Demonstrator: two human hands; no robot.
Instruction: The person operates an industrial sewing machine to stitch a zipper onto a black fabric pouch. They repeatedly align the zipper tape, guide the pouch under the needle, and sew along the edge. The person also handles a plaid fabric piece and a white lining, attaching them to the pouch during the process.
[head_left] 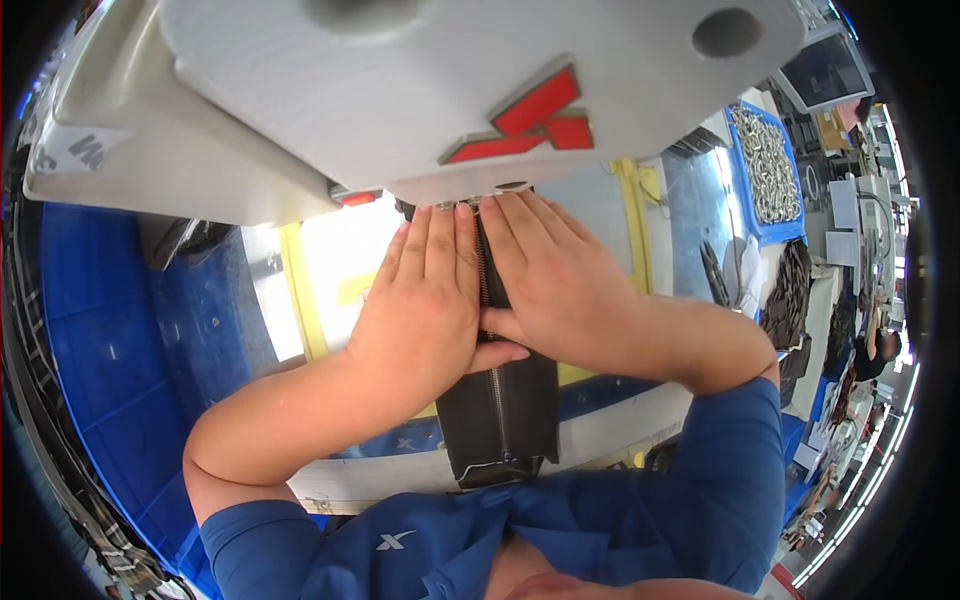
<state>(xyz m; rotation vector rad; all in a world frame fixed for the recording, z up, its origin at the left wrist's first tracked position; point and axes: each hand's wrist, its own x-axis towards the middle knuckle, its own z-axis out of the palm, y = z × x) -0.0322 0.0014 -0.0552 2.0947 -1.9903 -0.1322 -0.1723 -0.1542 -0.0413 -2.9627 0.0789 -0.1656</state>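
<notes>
A black strip of material (465, 425) with a metal zipper (500, 410) down its middle lies lengthwise on the work surface, its near end hanging toward my body. My left hand (420, 290) rests flat on its left side, fingers stretched forward. On the other side of the zipper, my right hand (560, 265) lies flat too, fingers pointing ahead. Both thumbs reach inward across the strip. My fingertips are right at the underside of a large pale machine head (400, 120), likely a sewing machine; the needle area is mostly hidden beneath it.
At the left stands a blue bin (100, 330). A blue tray (768, 165) of small metal pieces sits at the far right, near a monitor (825, 70). Dark pieces (788, 290) are piled below the tray. Another person (878, 345) is in the background right.
</notes>
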